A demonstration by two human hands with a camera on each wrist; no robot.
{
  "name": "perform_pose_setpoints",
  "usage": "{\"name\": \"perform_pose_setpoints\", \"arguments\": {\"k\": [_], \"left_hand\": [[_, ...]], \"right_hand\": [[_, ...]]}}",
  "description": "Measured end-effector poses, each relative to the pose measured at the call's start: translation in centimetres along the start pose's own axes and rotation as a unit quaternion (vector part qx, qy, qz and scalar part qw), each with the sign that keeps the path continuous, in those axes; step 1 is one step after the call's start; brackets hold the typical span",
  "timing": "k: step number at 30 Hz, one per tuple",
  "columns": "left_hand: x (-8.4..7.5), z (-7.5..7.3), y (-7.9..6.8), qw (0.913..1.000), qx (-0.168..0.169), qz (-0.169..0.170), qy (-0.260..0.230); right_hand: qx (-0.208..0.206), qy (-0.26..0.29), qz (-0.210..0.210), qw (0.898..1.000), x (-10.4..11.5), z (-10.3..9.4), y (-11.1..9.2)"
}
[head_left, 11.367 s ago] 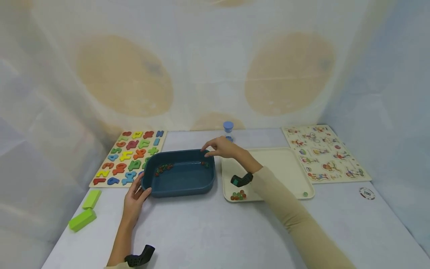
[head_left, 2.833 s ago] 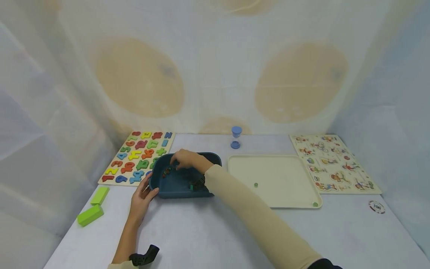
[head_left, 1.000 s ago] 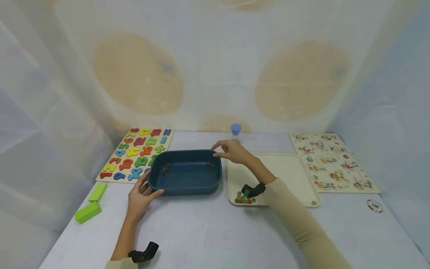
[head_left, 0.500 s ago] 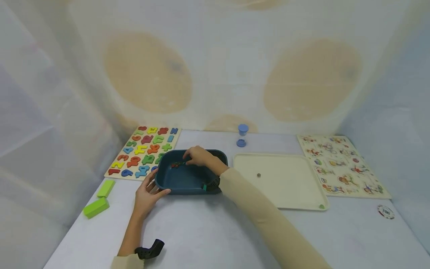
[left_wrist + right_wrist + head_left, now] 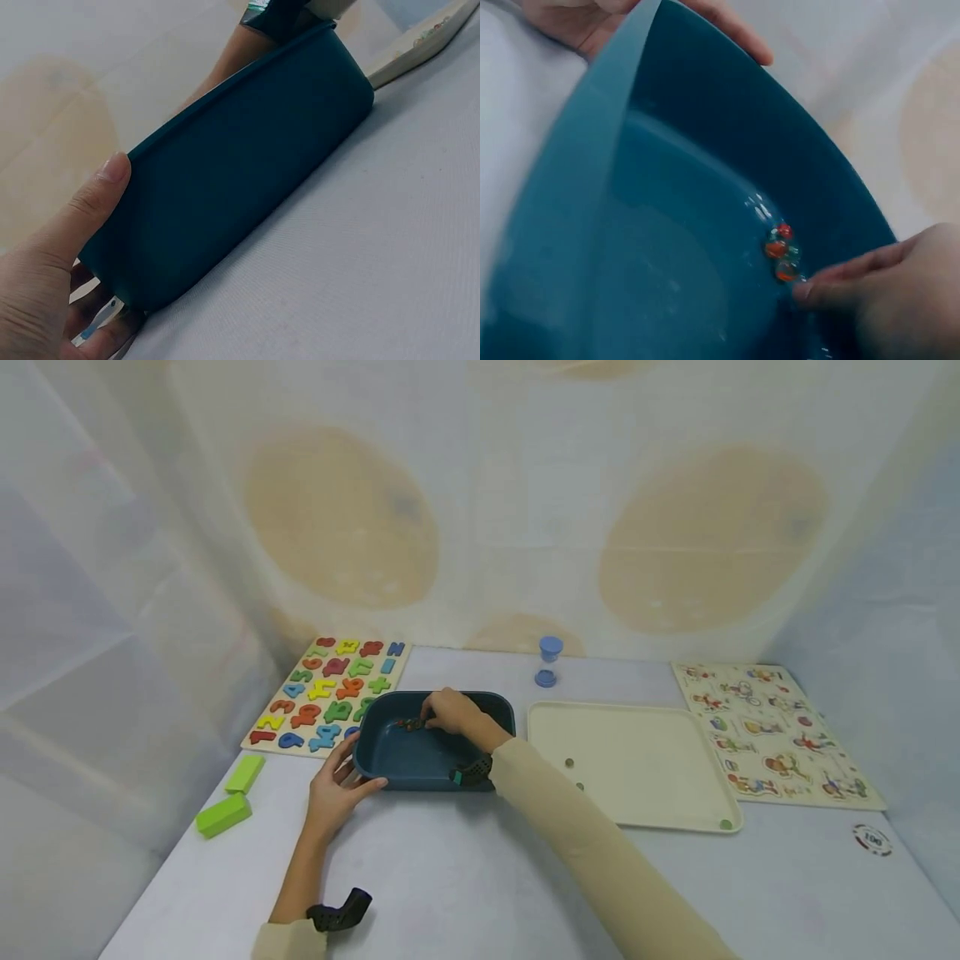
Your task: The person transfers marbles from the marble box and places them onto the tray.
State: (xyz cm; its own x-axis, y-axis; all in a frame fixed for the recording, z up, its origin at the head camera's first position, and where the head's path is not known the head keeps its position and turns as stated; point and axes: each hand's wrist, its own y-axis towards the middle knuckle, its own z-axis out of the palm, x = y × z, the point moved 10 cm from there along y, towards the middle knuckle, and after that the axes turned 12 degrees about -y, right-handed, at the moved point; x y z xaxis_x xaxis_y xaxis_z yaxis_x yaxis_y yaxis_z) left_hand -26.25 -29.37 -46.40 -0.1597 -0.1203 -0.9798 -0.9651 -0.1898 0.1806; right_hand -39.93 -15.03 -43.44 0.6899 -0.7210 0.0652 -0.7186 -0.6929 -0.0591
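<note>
A dark teal rectangular basin (image 5: 420, 768) stands on the white table. My left hand (image 5: 333, 793) grips its left near corner, thumb on the near wall and fingers round the end, as the left wrist view shows. My right hand (image 5: 452, 710) reaches into the basin with fingers pointing down. Beside its thumb and fingertips lie several red, orange and green glass marbles (image 5: 780, 251) by the basin wall. Whether a marble is between those fingertips is hidden. On the cream tray (image 5: 637, 718) a few marbles (image 5: 570, 763) show, and my right sleeve covers part of it.
A number puzzle board (image 5: 322, 693) lies behind the basin's left end, with two green blocks (image 5: 223, 815) nearer me. At the back stands a blue hourglass (image 5: 550, 660). A picture puzzle board (image 5: 776, 735) and a poker chip (image 5: 872, 840) lie on the right.
From the basin's right end, my right hand has moved left to the marbles inside. Over the longer span, marbles in the basin have become fewer. My left hand keeps its grip.
</note>
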Motion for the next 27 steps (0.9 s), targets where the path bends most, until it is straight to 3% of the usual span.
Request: {"name": "perform_pose_setpoints", "arguments": {"k": [5, 7, 10, 14, 18, 22, 27], "left_hand": [[0.1, 0.2, -0.1, 1.0000, 0.003, -0.006, 0.001], [0.1, 0.1, -0.1, 1.0000, 0.000, -0.008, 0.004], [0.1, 0.0, 0.0, 1.0000, -0.004, -0.005, 0.006], [0.0, 0.0, 0.2, 1.0000, -0.002, -0.005, 0.005], [0.0, -0.2, 0.3, 1.0000, -0.004, -0.007, 0.002], [0.0, -0.4, 0.3, 0.9999, -0.008, -0.008, -0.006], [0.3, -0.1, 0.4, 0.9999, -0.008, -0.009, -0.007]], "right_hand": [[-0.082, 0.045, -0.058, 0.994, -0.8, -4.3, -3.2], [-0.118, 0.073, -0.062, 0.988, -2.6, -6.2, -5.6], [-0.161, 0.099, -0.031, 0.982, -7.1, -7.7, -10.1], [-0.178, 0.109, 0.047, 0.977, -14.4, -5.8, -16.5], [-0.128, 0.109, 0.120, 0.978, -19.6, -1.5, -21.2], [-0.107, 0.116, 0.142, 0.977, -21.3, 0.7, -23.0], [-0.127, 0.134, 0.124, 0.975, -19.9, -0.8, -21.8]]}}
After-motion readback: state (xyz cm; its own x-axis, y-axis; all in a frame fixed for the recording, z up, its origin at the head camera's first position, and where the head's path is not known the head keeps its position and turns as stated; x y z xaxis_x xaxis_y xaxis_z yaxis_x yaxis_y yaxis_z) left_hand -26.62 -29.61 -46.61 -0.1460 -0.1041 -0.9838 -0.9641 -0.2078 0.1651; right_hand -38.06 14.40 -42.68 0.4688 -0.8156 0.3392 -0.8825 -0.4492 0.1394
